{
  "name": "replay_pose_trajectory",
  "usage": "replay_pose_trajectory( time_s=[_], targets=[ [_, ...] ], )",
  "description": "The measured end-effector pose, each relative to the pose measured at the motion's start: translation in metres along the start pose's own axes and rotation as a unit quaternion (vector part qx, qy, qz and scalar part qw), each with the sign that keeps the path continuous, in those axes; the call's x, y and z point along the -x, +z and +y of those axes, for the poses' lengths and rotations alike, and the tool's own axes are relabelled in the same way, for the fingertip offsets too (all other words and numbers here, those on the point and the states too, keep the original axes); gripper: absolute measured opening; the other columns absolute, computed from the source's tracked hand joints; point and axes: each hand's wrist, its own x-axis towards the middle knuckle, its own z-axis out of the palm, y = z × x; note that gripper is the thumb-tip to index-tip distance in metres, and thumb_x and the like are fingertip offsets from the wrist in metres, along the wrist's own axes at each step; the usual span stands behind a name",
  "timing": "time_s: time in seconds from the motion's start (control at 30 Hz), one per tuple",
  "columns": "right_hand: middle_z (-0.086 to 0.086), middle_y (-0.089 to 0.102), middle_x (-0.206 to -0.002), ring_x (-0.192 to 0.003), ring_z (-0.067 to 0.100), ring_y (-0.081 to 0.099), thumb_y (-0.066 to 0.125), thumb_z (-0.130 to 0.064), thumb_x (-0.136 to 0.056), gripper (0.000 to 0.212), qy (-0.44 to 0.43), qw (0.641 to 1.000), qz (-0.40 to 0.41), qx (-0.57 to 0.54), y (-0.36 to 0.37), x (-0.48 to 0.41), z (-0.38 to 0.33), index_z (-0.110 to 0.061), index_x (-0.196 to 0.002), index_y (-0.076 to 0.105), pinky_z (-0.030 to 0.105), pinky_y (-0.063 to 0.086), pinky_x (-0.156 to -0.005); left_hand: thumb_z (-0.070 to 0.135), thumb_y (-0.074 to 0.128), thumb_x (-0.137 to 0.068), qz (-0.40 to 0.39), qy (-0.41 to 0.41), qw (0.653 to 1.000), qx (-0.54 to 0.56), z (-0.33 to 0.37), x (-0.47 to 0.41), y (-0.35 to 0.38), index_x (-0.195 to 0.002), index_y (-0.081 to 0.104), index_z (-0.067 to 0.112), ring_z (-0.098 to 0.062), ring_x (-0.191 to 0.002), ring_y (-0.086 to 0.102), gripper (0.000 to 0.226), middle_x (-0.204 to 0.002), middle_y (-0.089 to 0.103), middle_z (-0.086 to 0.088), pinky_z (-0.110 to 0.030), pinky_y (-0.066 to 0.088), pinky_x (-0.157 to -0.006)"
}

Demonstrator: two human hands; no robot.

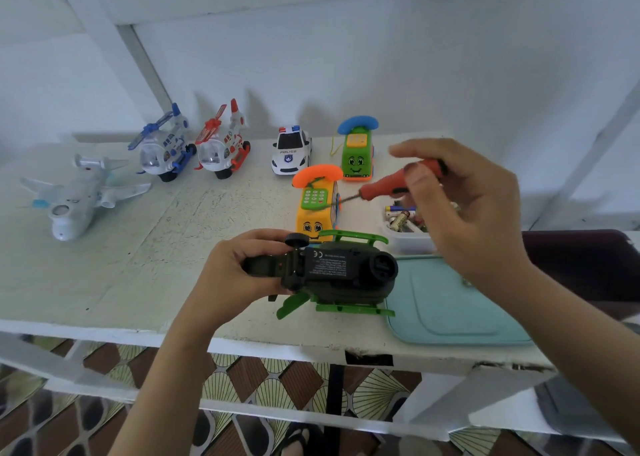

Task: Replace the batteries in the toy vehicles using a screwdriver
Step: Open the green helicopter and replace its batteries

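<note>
My left hand (239, 268) grips a dark green toy helicopter (341, 275) by its tail, turned belly-up above the table's front edge, with its label and bright green skids showing. My right hand (464, 206) holds a red-handled screwdriver (391, 184) up and to the right of the helicopter. Its thin shaft points left toward the orange toy phone car (317, 210), well clear of the helicopter.
Along the back of the white table (138, 265) stand a white plane (79, 196), a blue helicopter (162, 151), a red helicopter (223, 151), a police car (291, 152) and a green phone car (356, 154). A clear box of batteries (405, 223) and a teal tray (446, 303) lie at right.
</note>
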Motion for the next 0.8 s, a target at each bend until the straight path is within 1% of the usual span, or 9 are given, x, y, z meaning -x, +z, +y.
replay_pose_trajectory(
  time_s=[0.07, 0.13, 0.2, 0.27, 0.33, 0.43, 0.6, 0.67, 0.8],
  targets=[
    [-0.023, 0.065, -0.075, -0.067, 0.013, 0.067, 0.052, -0.023, -0.090, 0.023, 0.009, 0.998, 0.033, 0.046, -0.005, 0.008, 0.018, -0.017, -0.107, 0.065, 0.025, 0.054, -0.055, 0.017, 0.088, -0.047, 0.002, 0.003, 1.000, 0.008, -0.001, 0.002, -0.002, -0.083, 0.078, 0.023, -0.014, -0.081, 0.069, 0.038, -0.107, 0.071, 0.012, -0.030, 0.058, -0.053],
    [-0.021, 0.065, -0.081, -0.067, 0.009, 0.063, 0.055, -0.027, -0.088, 0.031, -0.008, 0.992, 0.014, 0.127, -0.011, 0.018, 0.037, -0.016, -0.114, 0.067, 0.015, 0.051, -0.061, 0.026, 0.081, -0.048, 0.008, 0.003, 1.000, 0.018, -0.004, 0.004, -0.004, -0.082, 0.078, 0.023, -0.012, -0.082, 0.069, 0.035, -0.107, 0.071, 0.011, -0.030, 0.057, -0.053],
    [-0.009, 0.070, -0.091, -0.072, 0.003, 0.061, 0.056, -0.026, -0.087, 0.034, -0.056, 0.971, -0.042, 0.227, -0.017, 0.032, 0.055, -0.014, -0.117, 0.067, 0.017, 0.052, -0.068, 0.026, 0.080, -0.047, 0.012, 0.002, 1.000, 0.028, -0.006, 0.006, -0.005, -0.080, 0.079, 0.025, -0.012, -0.079, 0.068, 0.033, -0.108, 0.071, 0.009, -0.027, 0.056, -0.052],
    [-0.004, 0.072, -0.100, -0.083, 0.010, 0.068, 0.056, -0.023, -0.088, 0.032, -0.098, 0.942, -0.092, 0.309, -0.023, 0.047, 0.070, -0.015, -0.116, 0.069, 0.029, 0.057, -0.070, 0.025, 0.080, -0.046, 0.014, -0.001, 0.999, 0.039, -0.009, 0.008, -0.006, -0.078, 0.079, 0.026, -0.013, -0.076, 0.068, 0.031, -0.108, 0.071, 0.007, -0.025, 0.053, -0.050],
    [-0.001, 0.072, -0.105, -0.085, 0.016, 0.070, 0.055, -0.021, -0.087, 0.032, -0.123, 0.919, -0.131, 0.350, -0.029, 0.062, 0.080, -0.015, -0.114, 0.071, 0.032, 0.058, -0.066, 0.024, 0.081, -0.046, 0.017, -0.005, 0.999, 0.051, -0.011, 0.009, -0.006, -0.076, 0.079, 0.025, -0.013, -0.074, 0.067, 0.030, -0.108, 0.072, 0.006, -0.024, 0.052, -0.050],
    [0.001, 0.072, -0.104, -0.082, 0.020, 0.070, 0.054, -0.019, -0.085, 0.033, -0.136, 0.895, -0.200, 0.376, -0.034, 0.081, 0.091, -0.012, -0.112, 0.072, 0.033, 0.058, -0.063, 0.023, 0.081, -0.047, 0.015, -0.006, 0.999, 0.052, -0.013, 0.009, -0.006, -0.077, 0.079, 0.023, -0.013, -0.074, 0.067, 0.031, -0.109, 0.071, 0.005, -0.024, 0.052, -0.050],
    [-0.001, 0.071, -0.100, -0.086, 0.019, 0.067, 0.052, -0.029, -0.087, 0.034, -0.046, 0.916, -0.217, 0.335, -0.035, 0.087, 0.089, -0.013, -0.110, 0.072, 0.036, 0.058, -0.068, 0.023, 0.081, -0.048, 0.019, -0.010, 0.998, 0.055, -0.016, 0.008, -0.008, -0.081, 0.079, 0.021, -0.013, -0.078, 0.068, 0.033, -0.110, 0.071, 0.005, -0.025, 0.053, -0.051],
    [-0.002, 0.071, -0.096, -0.084, 0.019, 0.066, 0.050, -0.035, -0.085, 0.036, -0.021, 0.908, -0.231, 0.348, -0.034, 0.086, 0.086, -0.015, -0.104, 0.072, 0.036, 0.058, -0.066, 0.023, 0.081, -0.049, 0.023, -0.006, 0.998, 0.056, -0.018, 0.008, -0.008, -0.082, 0.079, 0.023, -0.013, -0.079, 0.068, 0.032, -0.110, 0.071, 0.005, -0.026, 0.053, -0.051],
    [-0.002, 0.068, -0.101, -0.089, 0.017, 0.063, 0.049, -0.041, -0.084, 0.042, -0.009, 0.897, -0.245, 0.367, -0.029, 0.085, 0.077, -0.017, -0.114, 0.067, 0.025, 0.050, -0.076, 0.021, 0.080, -0.049, 0.031, -0.002, 0.997, 0.065, -0.019, 0.008, -0.006, -0.082, 0.079, 0.025, -0.012, -0.076, 0.067, 0.033, -0.110, 0.071, 0.007, -0.024, 0.051, -0.050]
  ],
)
